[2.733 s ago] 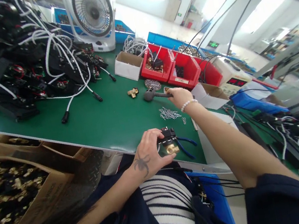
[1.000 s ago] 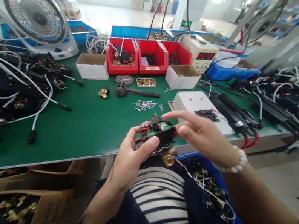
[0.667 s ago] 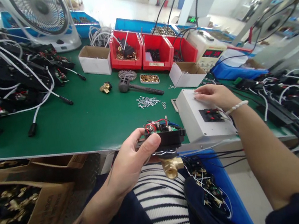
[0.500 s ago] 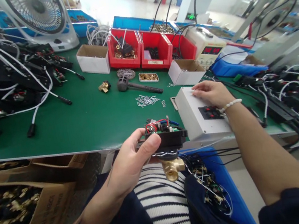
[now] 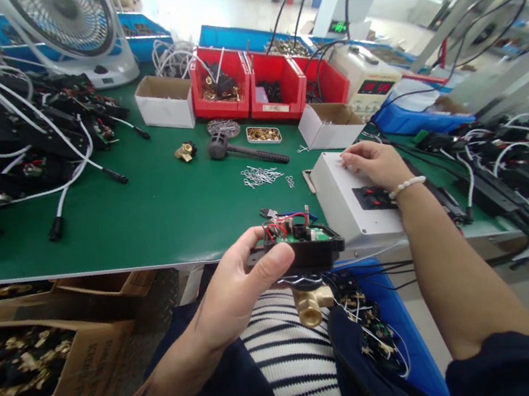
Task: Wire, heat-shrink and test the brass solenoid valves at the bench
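My left hand grips an electric valve by its black housing, in front of the table edge. The housing's top is uncovered, showing a green circuit board with red wires. A brass valve body hangs below it. My right hand rests on a white control box, its fingers pinched at the box's far end; what lies between the fingertips is too small to make out. Black-and-red terminals are on the box near my wrist. A tool with a blue handle lies partly hidden behind the valve.
On the green table lie a black mallet, metal clips, a brass fitting and a tray of small brass parts. Red bins stand behind. Wired units pile up left; a blue crate sits below.
My left hand has shifted slightly right and down with the valve, which tips to show more of its board. My right hand stays at the box's far end, its forearm moved slightly left.
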`<action>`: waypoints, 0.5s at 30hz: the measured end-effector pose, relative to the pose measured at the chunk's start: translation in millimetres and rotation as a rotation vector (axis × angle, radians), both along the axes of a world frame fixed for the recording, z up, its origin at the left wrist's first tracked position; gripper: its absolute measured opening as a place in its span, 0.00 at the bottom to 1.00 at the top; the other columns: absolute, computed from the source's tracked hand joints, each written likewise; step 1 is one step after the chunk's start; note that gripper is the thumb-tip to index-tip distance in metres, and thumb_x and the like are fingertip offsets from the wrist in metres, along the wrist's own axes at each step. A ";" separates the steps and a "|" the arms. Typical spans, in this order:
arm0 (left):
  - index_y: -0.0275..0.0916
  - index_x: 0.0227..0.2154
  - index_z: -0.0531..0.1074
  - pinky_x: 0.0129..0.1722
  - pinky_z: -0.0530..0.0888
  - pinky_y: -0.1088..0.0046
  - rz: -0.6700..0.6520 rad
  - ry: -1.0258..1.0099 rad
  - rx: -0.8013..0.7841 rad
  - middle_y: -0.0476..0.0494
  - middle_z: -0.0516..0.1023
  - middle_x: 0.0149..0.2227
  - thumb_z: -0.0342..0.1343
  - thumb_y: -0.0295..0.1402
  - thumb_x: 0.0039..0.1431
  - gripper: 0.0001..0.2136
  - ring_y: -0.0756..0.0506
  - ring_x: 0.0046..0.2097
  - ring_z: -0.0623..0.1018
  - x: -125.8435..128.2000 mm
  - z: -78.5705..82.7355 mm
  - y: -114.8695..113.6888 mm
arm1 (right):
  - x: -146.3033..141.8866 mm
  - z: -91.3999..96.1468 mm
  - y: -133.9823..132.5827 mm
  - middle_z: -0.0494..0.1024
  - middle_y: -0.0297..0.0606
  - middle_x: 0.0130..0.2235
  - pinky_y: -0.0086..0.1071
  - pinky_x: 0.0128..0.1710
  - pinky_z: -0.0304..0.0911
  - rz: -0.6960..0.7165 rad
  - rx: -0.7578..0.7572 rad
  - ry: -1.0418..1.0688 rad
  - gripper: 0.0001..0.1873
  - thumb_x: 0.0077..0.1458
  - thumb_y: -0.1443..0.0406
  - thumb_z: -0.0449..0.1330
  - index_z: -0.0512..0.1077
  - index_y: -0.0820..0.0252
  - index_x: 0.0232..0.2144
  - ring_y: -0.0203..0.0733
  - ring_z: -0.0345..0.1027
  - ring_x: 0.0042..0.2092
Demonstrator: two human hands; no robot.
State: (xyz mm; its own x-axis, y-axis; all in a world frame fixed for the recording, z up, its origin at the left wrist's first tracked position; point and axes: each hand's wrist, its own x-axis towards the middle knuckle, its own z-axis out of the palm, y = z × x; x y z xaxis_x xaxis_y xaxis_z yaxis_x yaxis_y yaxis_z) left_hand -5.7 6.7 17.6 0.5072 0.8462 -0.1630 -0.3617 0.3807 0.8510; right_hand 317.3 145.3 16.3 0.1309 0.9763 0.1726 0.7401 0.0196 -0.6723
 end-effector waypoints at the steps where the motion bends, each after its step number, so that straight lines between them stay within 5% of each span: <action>1: 0.35 0.50 0.69 0.49 0.75 0.62 0.013 0.014 0.031 0.37 0.80 0.46 0.62 0.48 0.55 0.26 0.39 0.47 0.80 -1.0 0.0 -0.2 | -0.3 0.2 -0.3 0.78 0.37 0.29 0.33 0.33 0.64 -0.002 0.001 -0.004 0.07 0.50 0.61 0.62 0.74 0.59 0.28 0.37 0.65 0.27; 7: 0.41 0.47 0.70 0.42 0.76 0.75 0.051 0.072 0.156 0.47 0.81 0.41 0.67 0.37 0.52 0.21 0.46 0.42 0.80 -5.1 7.0 -4.8 | -0.8 0.4 -1.5 0.78 0.37 0.28 0.32 0.31 0.63 -0.001 0.008 -0.020 0.10 0.49 0.57 0.63 0.74 0.58 0.27 0.37 0.63 0.26; 15: 0.42 0.47 0.68 0.38 0.77 0.74 0.051 0.046 0.187 0.47 0.80 0.40 0.69 0.35 0.49 0.23 0.46 0.39 0.81 -5.8 11.3 -10.4 | 1.7 -1.3 -0.3 0.78 0.38 0.29 0.32 0.29 0.62 0.020 0.013 -0.018 0.16 0.48 0.51 0.63 0.74 0.58 0.27 0.38 0.64 0.27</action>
State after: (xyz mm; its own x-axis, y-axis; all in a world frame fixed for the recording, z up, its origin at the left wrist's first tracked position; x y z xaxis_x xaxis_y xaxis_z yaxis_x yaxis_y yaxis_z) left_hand -11.4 -3.8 28.9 0.4590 0.8882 -0.0223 -0.3356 0.1966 0.9212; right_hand 319.0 144.9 15.0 0.1081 0.9763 0.1878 0.7511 0.0435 -0.6588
